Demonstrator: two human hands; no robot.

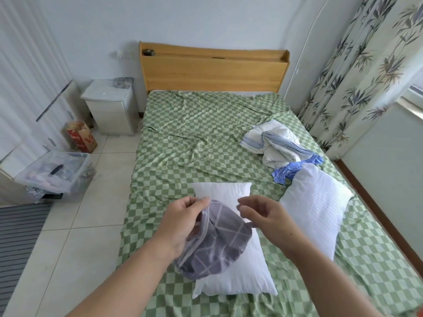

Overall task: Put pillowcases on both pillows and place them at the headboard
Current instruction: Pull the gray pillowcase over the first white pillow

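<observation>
beyond grip: open green sheet (201, 124) up to headboard (212, 72) | right of grip: second pillow (318, 207), crumpled bedding (277, 143) in the way | under grip: bare pillow (238, 271) | left of grip: bed edge, open tiled floor (75, 236)

You have a grey pillowcase (215, 245) crossed by thin pale lines in a grid, with a lighter grey band along its edge. Beneath it lies a plain white pillow (238, 275), and to the right a second white pillow (318, 207) with faint tone-on-tone stripes. The bed sheet (194, 138) is a green and pale green check. On the far right of it you see a white bundle of bedding (274, 143) with pale blue stripes, touching brighter blue cloth (290, 170) piped in white. The headboard (212, 69) is honey-coloured wood. The curtain (361, 72) is cream with grey-blue bamboo leaves.
</observation>
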